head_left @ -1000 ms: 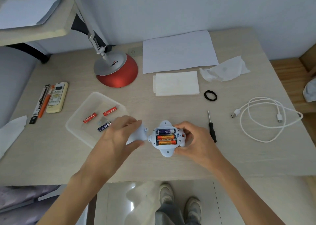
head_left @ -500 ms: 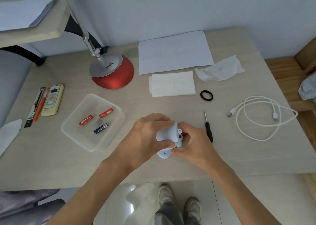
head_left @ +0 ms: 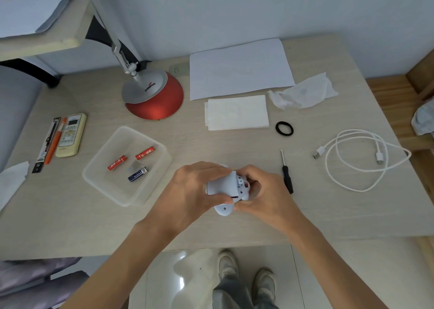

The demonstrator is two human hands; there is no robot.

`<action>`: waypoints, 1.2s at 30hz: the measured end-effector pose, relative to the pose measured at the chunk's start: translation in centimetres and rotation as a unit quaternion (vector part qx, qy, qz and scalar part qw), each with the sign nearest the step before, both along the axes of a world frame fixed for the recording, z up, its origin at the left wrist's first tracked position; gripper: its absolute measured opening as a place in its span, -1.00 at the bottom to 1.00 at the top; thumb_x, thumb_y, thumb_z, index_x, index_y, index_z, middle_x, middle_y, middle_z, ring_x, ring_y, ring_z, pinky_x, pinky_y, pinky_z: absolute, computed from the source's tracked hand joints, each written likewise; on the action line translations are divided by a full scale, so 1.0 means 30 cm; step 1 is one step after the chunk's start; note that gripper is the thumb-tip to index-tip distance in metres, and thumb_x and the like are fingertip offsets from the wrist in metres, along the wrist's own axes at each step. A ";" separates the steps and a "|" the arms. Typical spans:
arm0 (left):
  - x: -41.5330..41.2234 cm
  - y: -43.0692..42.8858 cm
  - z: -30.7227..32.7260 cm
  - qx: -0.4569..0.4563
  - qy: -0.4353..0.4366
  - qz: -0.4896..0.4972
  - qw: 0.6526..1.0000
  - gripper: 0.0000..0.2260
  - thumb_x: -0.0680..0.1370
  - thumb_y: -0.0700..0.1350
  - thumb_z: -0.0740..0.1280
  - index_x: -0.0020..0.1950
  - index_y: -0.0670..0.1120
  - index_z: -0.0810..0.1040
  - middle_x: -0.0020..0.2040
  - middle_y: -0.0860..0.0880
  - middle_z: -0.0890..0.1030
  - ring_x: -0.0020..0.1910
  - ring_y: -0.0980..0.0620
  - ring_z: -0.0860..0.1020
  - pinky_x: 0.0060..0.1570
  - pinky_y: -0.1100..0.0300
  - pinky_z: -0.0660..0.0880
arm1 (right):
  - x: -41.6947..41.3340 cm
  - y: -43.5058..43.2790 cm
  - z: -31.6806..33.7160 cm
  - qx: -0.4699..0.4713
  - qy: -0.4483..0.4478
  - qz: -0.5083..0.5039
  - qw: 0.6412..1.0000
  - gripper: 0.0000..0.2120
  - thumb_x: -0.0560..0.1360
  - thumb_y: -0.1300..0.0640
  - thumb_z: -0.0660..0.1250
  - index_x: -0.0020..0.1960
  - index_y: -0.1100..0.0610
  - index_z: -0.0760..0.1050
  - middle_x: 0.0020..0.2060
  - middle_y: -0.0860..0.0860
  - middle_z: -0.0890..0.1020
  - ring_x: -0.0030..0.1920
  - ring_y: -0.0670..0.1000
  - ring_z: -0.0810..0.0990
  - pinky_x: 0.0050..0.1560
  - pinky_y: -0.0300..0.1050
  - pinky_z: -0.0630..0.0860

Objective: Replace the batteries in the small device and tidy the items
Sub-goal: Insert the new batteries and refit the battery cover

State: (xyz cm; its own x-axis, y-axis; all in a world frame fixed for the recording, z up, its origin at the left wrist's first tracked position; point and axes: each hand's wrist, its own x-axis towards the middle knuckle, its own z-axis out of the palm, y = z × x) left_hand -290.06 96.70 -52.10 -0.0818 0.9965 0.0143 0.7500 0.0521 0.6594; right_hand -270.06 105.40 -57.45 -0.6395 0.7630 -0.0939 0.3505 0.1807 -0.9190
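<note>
Device: we are holding the small white device point(head_left: 231, 191) just above the desk point(head_left: 211, 144) near its front edge, so both hands can work on it.
Battery cover: we are pressing the pale cover point(head_left: 222, 184) over the device's back, apparently closing the battery bay; the cells inside are hidden.
Left hand: our left hand point(head_left: 199, 188) is curling over the cover, fingers pinching it down onto the body.
Right hand: our right hand point(head_left: 260, 191) is gripping the device from the other side, bracing it against the push.
Clear plastic tray: the tray point(head_left: 110, 181) is sitting just left of the hands, acting as the holding place for loose cells.
Tray contents: two red batteries point(head_left: 117, 162) point(head_left: 145, 153) and one blue battery point(head_left: 138, 173), lying apart; we are judging them the spent set.
Screwdriver: the small screwdriver point(head_left: 287, 174) is lying just right of the right hand, within reach for the cover screw.
</note>
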 end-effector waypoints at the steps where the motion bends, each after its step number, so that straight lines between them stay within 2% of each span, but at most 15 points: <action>1: 0.001 -0.002 -0.001 0.006 -0.001 0.000 1.000 -0.53 0.37 0.08 0.60 0.26 0.01 0.73 0.22 0.09 0.73 0.17 0.12 0.67 0.14 0.04 0.64 | 0.000 0.000 0.001 -0.002 -0.003 -0.002 1.000 -0.54 0.25 0.07 0.76 0.03 0.05 0.61 -0.25 -0.14 0.70 -0.33 -0.10 0.63 -0.25 -0.07 0.60; 3: 0.001 -0.008 -0.004 0.016 -0.006 -0.001 1.000 -0.53 0.37 0.07 0.60 0.27 0.05 0.70 0.19 0.12 0.72 0.15 0.13 0.65 0.12 0.06 0.64 | 0.000 -0.001 0.001 -0.009 -0.003 -0.005 1.000 -0.54 0.25 0.08 0.76 0.04 0.06 0.62 -0.25 -0.10 0.71 -0.32 -0.04 0.63 -0.22 0.04 0.61; 5: -0.005 -0.014 -0.012 0.017 -0.010 0.002 1.000 -0.51 0.37 0.09 0.60 0.28 0.04 0.70 0.20 0.12 0.71 0.15 0.14 0.65 0.14 0.09 0.61 | -0.002 -0.001 0.002 -0.012 -0.003 -0.003 1.000 -0.53 0.24 0.07 0.76 0.04 0.06 0.62 -0.24 -0.10 0.71 -0.31 -0.05 0.64 -0.22 0.01 0.61; 8: -0.026 -0.020 -0.031 0.004 -0.012 0.019 1.000 -0.45 0.34 0.11 0.67 0.29 -0.03 0.72 0.20 0.09 0.73 0.17 0.15 0.65 0.17 0.10 0.60 | -0.004 0.002 0.003 -0.014 -0.008 -0.001 1.000 -0.52 0.23 0.07 0.77 0.04 0.05 0.63 -0.24 -0.16 0.71 -0.31 -0.13 0.64 -0.24 -0.15 0.59; 11: -0.043 -0.018 -0.045 0.004 -0.023 0.030 0.999 -0.44 0.31 0.05 0.74 0.26 -0.04 0.73 0.19 0.08 0.72 0.17 0.16 0.65 0.19 0.13 0.59 | -0.005 0.001 0.002 -0.013 -0.006 -0.003 1.000 -0.52 0.23 0.07 0.76 0.04 0.05 0.63 -0.23 -0.14 0.72 -0.29 -0.09 0.66 -0.23 -0.10 0.61; 14: -0.056 -0.015 -0.061 -0.012 -0.051 0.031 0.998 -0.44 0.28 0.02 0.76 0.24 -0.02 0.74 0.12 0.08 0.69 0.09 0.11 0.66 0.09 0.12 0.60 | -0.001 0.003 -0.005 -0.014 -0.005 -0.004 1.000 -0.53 0.23 0.08 0.76 0.05 0.04 0.63 -0.22 -0.12 0.72 -0.27 -0.04 0.67 -0.21 -0.06 0.61; 16: -0.070 -0.021 -0.076 -0.035 -0.088 0.050 0.994 -0.41 0.27 0.02 0.77 0.27 0.02 0.74 0.10 0.08 0.67 0.07 0.06 0.67 0.09 0.09 0.64 | -0.001 0.004 -0.008 -0.015 -0.005 -0.003 1.000 -0.53 0.23 0.08 0.76 0.04 0.03 0.62 -0.22 -0.12 0.71 -0.28 -0.04 0.66 -0.22 -0.09 0.60; 19: -0.069 -0.040 -0.099 -0.079 -0.178 0.100 0.976 -0.36 0.26 -0.06 0.78 0.32 0.08 0.72 0.15 0.12 0.73 0.12 0.06 0.71 0.21 0.02 0.66 | 0.000 0.001 -0.011 -0.018 -0.002 -0.002 1.000 -0.53 0.23 0.08 0.76 0.03 0.02 0.61 -0.22 -0.11 0.71 -0.29 -0.04 0.64 -0.23 -0.11 0.59; 22: -0.054 -0.054 -0.124 -0.107 -0.258 0.122 0.953 -0.33 0.27 -0.16 0.77 0.35 0.05 0.70 0.22 0.10 0.75 0.20 0.07 0.71 0.30 -0.03 0.64 | 0.003 -0.003 -0.011 -0.012 -0.002 0.001 1.000 -0.53 0.25 0.05 0.75 0.04 0.03 0.61 -0.21 -0.12 0.70 -0.27 -0.05 0.65 -0.22 -0.11 0.60; 26: -0.051 -0.060 -0.143 -0.105 -0.313 0.138 0.934 -0.32 0.27 -0.20 0.75 0.37 -0.02 0.68 0.25 0.03 0.75 0.26 0.02 0.70 0.32 -0.02 0.63 | -0.003 -0.004 0.000 -0.004 -0.009 0.003 1.000 -0.54 0.26 0.08 0.74 0.06 0.04 0.61 -0.19 -0.14 0.70 -0.22 -0.08 0.67 -0.20 -0.19 0.60; 29: -0.044 -0.061 -0.143 -0.094 -0.333 0.138 0.928 -0.32 0.25 -0.16 0.74 0.35 -0.01 0.69 0.24 0.03 0.75 0.25 0.03 0.70 0.29 0.05 0.64 | 0.001 0.006 0.026 -0.026 -0.038 0.026 0.999 -0.48 0.27 0.08 0.75 0.13 -0.01 0.59 -0.12 -0.14 0.69 -0.14 -0.14 0.65 -0.12 -0.28 0.57; 33: -0.041 -0.058 -0.139 -0.088 -0.342 0.136 0.926 -0.35 0.25 -0.19 0.74 0.31 0.05 0.69 0.23 0.07 0.75 0.24 0.06 0.71 0.25 0.15 0.64 | 0.037 0.052 0.083 -0.125 -0.079 0.136 0.980 -0.31 0.35 0.04 0.72 0.38 -0.13 0.50 0.16 -0.16 0.69 0.16 -0.21 0.67 0.19 -0.31 0.58; 35: -0.043 -0.058 -0.142 -0.085 -0.344 0.136 0.925 -0.35 0.27 -0.24 0.73 0.33 0.01 0.69 0.22 0.06 0.76 0.23 0.05 0.71 0.23 0.16 0.64 | 0.039 0.076 0.113 -0.181 -0.068 0.161 0.968 -0.43 0.48 0.00 0.62 0.42 -0.09 0.50 0.21 -0.16 0.70 0.22 -0.19 0.68 0.27 -0.21 0.61; 36: -0.042 -0.058 -0.145 -0.083 -0.347 0.138 0.924 -0.35 0.27 -0.26 0.73 0.33 -0.01 0.69 0.22 0.05 0.76 0.23 0.04 0.72 0.21 0.17 0.65 | 0.031 0.084 0.126 -0.200 -0.058 0.156 0.966 -0.55 0.54 -0.04 0.55 0.38 -0.06 0.54 0.17 -0.13 0.72 0.19 -0.17 0.70 0.27 -0.15 0.62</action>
